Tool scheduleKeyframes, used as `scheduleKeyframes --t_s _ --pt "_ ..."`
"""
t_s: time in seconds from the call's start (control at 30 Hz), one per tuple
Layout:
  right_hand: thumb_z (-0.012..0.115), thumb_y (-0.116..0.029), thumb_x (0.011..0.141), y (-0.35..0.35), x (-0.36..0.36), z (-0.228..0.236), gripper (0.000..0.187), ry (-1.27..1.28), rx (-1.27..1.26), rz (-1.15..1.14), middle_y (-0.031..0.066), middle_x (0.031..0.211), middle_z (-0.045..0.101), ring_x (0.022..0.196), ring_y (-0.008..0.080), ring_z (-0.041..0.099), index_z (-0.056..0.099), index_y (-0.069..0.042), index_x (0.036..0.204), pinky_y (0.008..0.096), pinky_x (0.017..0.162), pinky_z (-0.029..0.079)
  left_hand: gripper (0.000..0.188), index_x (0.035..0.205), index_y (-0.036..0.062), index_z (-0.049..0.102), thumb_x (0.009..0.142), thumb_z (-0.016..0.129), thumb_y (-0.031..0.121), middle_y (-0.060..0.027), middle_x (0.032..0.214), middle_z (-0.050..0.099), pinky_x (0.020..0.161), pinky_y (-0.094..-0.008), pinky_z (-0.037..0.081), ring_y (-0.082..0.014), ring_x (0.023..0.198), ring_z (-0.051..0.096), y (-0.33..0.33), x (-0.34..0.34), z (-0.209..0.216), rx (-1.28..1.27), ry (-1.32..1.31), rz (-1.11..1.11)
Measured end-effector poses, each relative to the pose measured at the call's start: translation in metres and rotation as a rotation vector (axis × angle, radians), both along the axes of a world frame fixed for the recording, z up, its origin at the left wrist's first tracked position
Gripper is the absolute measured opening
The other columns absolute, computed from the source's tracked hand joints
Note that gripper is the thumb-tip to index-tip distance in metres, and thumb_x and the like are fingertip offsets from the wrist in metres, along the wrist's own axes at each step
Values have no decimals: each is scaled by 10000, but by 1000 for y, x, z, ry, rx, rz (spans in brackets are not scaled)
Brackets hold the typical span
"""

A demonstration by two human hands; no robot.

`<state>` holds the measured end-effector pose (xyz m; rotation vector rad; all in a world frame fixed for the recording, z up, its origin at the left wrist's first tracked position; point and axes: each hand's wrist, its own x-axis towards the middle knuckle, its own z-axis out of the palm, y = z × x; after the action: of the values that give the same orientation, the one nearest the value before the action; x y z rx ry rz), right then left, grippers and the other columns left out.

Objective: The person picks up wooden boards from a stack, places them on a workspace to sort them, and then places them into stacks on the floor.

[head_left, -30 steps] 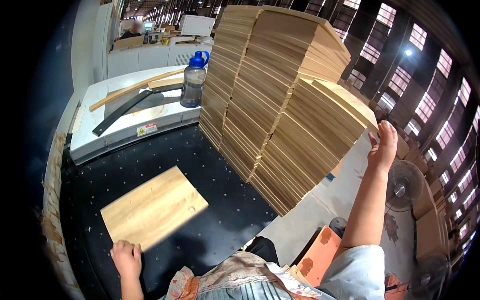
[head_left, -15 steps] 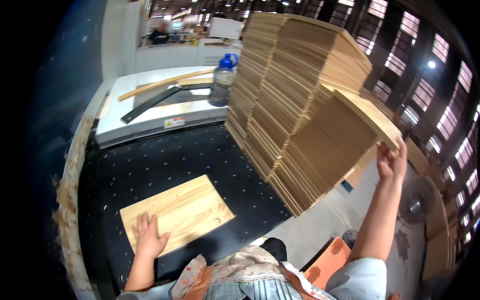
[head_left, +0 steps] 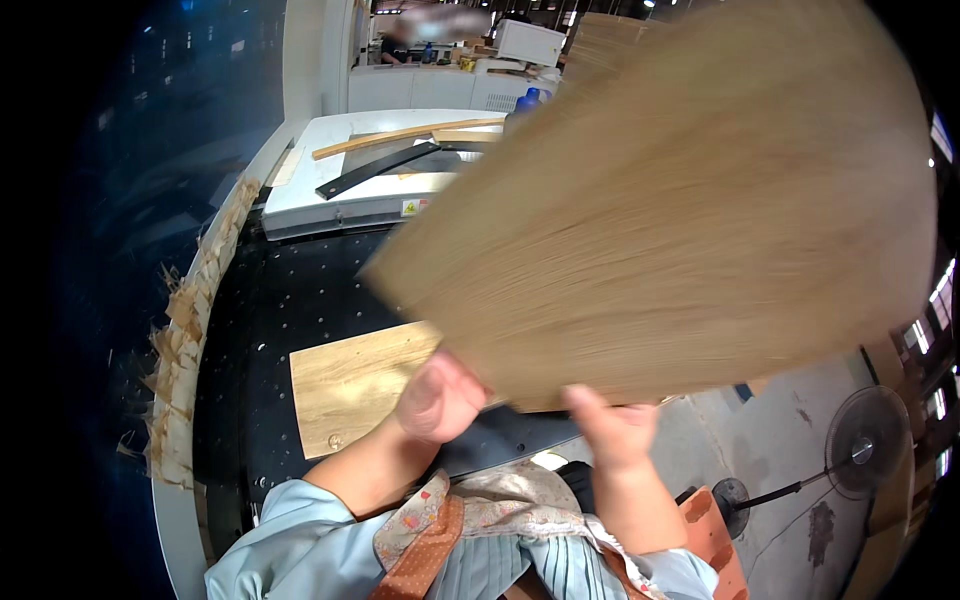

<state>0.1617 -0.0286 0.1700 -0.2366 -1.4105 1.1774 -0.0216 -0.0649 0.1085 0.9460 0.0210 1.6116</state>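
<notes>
Far left, a ragged fringe of wood splinters (head_left: 180,370) lines the curved rim of the black table (head_left: 250,330), whose top is matte and dotted with small holes. On it lies a flat, pale wooden board (head_left: 350,385), rectangular, with streaky grain and a small knot near its front corner. Behind it, a white machine top (head_left: 340,195) carries a long wooden strip (head_left: 400,135) and a dark flat bar (head_left: 375,170) lying crossed. Now the left hand (head_left: 440,398), blurred, grips the lower edge of a big wooden sheet (head_left: 660,210), fingers curled around it. The sheet is thin, tan and fine-grained, smeared with motion, and it is up in the air over the table, tilted, filling the upper right. The right hand (head_left: 615,430) clasps the same lower edge, thumb on the near face. Lower right, a fan (head_left: 865,455) stands on the grey floor.
</notes>
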Motion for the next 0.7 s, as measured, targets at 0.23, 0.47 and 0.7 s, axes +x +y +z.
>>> scheduleKeyframes --t_s 0.23,0.47,0.7 --pt "682 -114 821 -14 -78 -25 360 -347 -159 567 85 1083 620 1006 156 561 564 22 1133 322 871 459 789 1374 41 347 769 735 369 -109 1375 433 1072 -470 311 -290 1277 395 -90 -56 -55 -253 -170 519" --pt "655 17 760 18 -117 -64 460 -39 -615 761 126 1121 617 1016 207 601 514 35 1198 328 891 476 790 1385 7 296 779 735 260 -162 1339 450 1023 -472 376 -324 1220 452 -133 -83 -91 -417 -204 656" --pt "675 11 772 23 -113 -82 434 -28 -690 819 134 1130 613 1034 214 591 535 29 1182 332 908 462 810 1371 18 330 732 780 231 -145 1313 480 1000 -468 401 -319 1197 474 -132 -106 -99 -474 -156 709"
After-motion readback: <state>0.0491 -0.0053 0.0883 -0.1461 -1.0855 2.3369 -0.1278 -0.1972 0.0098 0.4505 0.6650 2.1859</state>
